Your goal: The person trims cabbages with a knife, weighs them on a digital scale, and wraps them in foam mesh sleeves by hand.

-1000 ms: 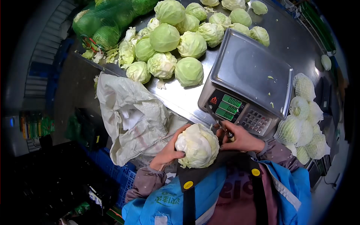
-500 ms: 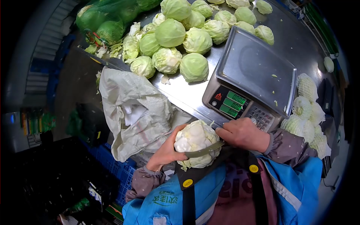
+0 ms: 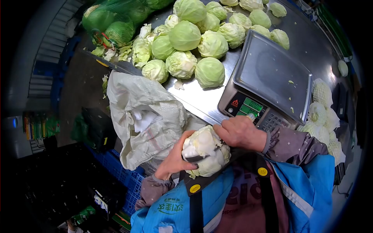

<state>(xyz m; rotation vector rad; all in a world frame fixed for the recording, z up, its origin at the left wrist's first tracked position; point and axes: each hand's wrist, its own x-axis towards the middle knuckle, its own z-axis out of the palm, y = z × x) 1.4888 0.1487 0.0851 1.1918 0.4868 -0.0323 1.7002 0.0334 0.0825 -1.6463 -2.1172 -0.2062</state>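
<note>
A pale, partly trimmed cabbage (image 3: 208, 149) is held against the apron at the lower middle. My left hand (image 3: 174, 157) grips it from the left, thumb on its front. My right hand (image 3: 243, 133) is closed round a knife handle (image 3: 251, 116) at the cabbage's upper right. The knife's dark blade (image 3: 193, 159) shows at the cabbage's left side, near my left thumb; its middle part is hidden by leaves. Behind my right hand stands a digital scale (image 3: 274, 73) with small leaf scraps on its pan.
Loose cabbages (image 3: 185, 35) are heaped on the metal table (image 3: 194, 97). Green net bags (image 3: 120, 33) lie at the back left, net-wrapped cabbages (image 3: 321, 93) at the right. A white woven sack (image 3: 136, 89) stands open at the left, beside a blue crate (image 3: 134, 186).
The knife, in front of the cabbage half a second ago, now shows its blade in the leaves at the left side. My right hand has moved slightly left. The view has shifted a little.
</note>
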